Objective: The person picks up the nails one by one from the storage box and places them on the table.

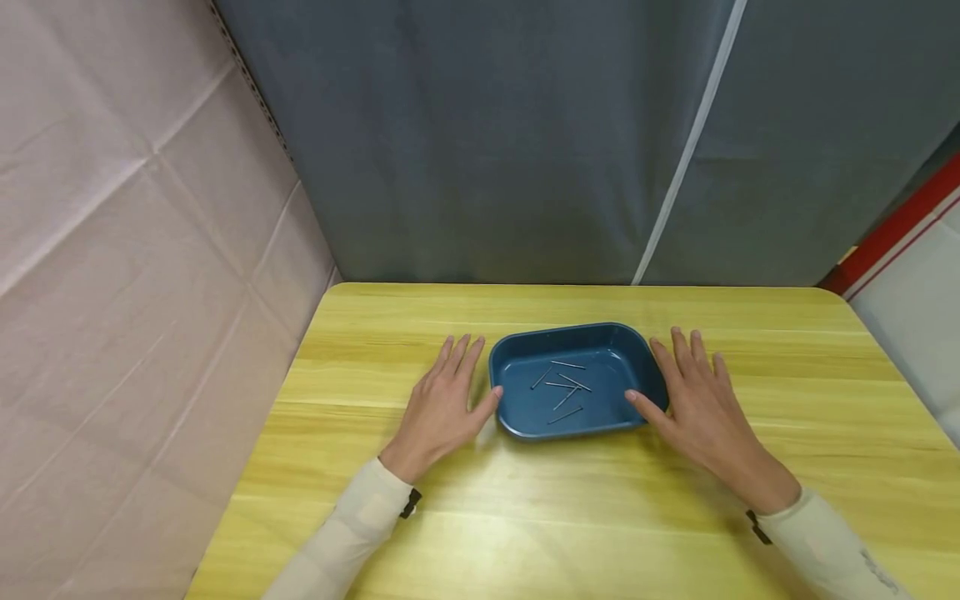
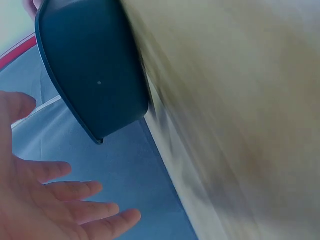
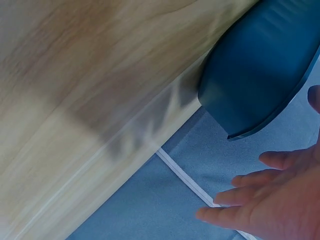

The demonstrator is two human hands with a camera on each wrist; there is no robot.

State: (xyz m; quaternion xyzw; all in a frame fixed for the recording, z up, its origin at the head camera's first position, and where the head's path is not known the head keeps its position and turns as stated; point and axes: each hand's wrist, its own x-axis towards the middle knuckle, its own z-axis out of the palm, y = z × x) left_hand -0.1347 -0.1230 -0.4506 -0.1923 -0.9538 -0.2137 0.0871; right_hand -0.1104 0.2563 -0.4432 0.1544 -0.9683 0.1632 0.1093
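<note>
A dark blue rectangular tray (image 1: 525,429) with rounded corners stands on the wooden table. Several thin metal nails (image 1: 570,385) lie scattered on its floor, some crossing each other. To the tray's left is my left hand (image 1: 442,404), fingers spread and straight, its thumb tip at the left rim. My right hand (image 1: 701,408) is at the other end with straight, spread fingers; its thumb reaches over the right rim in the head view. In the left wrist view, the open left palm (image 2: 35,210) faces the tray's outer wall (image 2: 95,65). The right palm (image 3: 285,200) likewise shows beside the tray.
The yellow wood-grain table (image 1: 510,533) extends around the tray. A grey curtain (image 1: 487,150) with a white strip (image 1: 690,142) hangs behind the far edge. Pale creased cloth (image 1: 127,292) covers the left side, and a red band (image 1: 911,221) shows at the right.
</note>
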